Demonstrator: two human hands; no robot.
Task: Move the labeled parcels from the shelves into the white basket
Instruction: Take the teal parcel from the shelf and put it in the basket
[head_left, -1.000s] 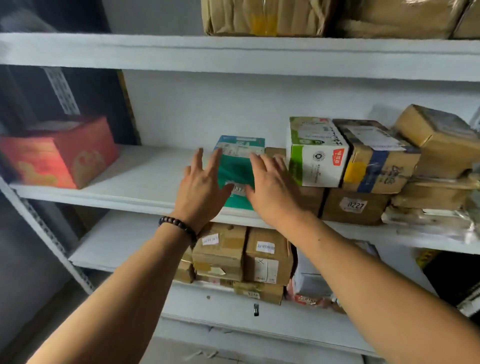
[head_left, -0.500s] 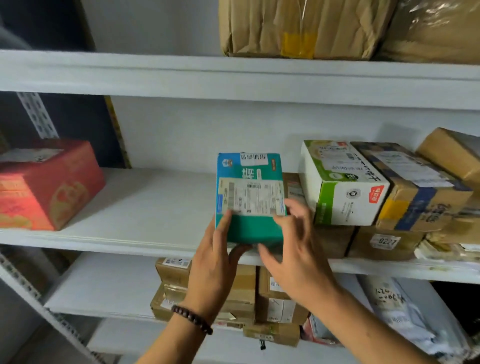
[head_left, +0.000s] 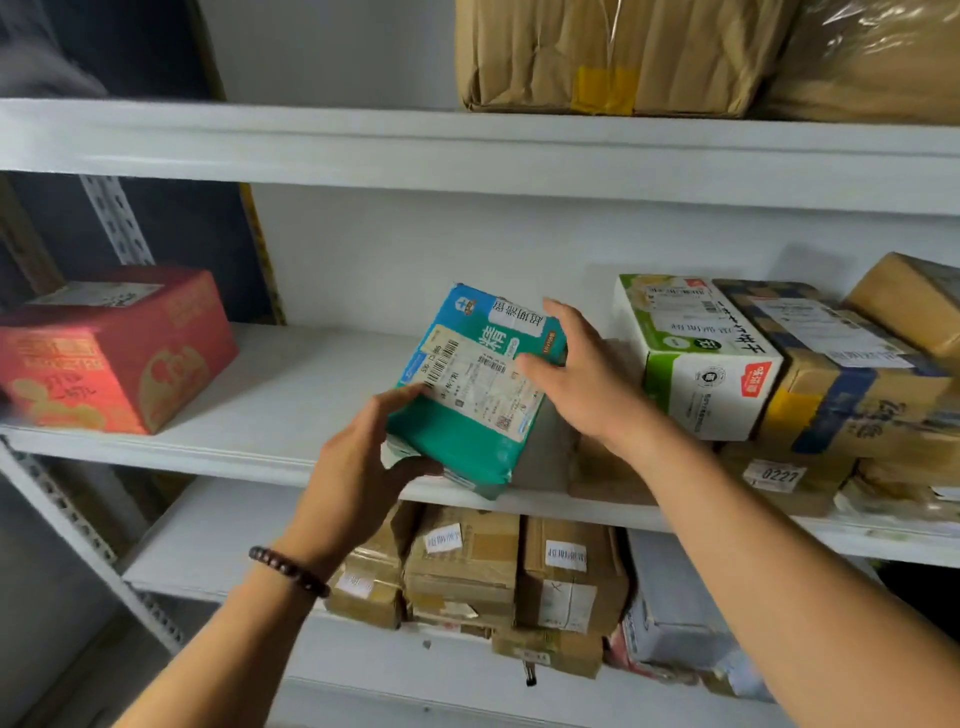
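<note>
teal parcel (head_left: 457, 447) with a white shipping label, tilted up over the front edge of the middle shelf (head_left: 291, 395). gripped at its lower left corner by the left hand (head_left: 358, 467), fingers curled round it. right hand (head_left: 582, 374) loose against the right side, fingers pretty much straight, not clamping. red box (head_left: 114, 348) way off left, green-and-white box (head_left: 696, 364) just right.
</note>
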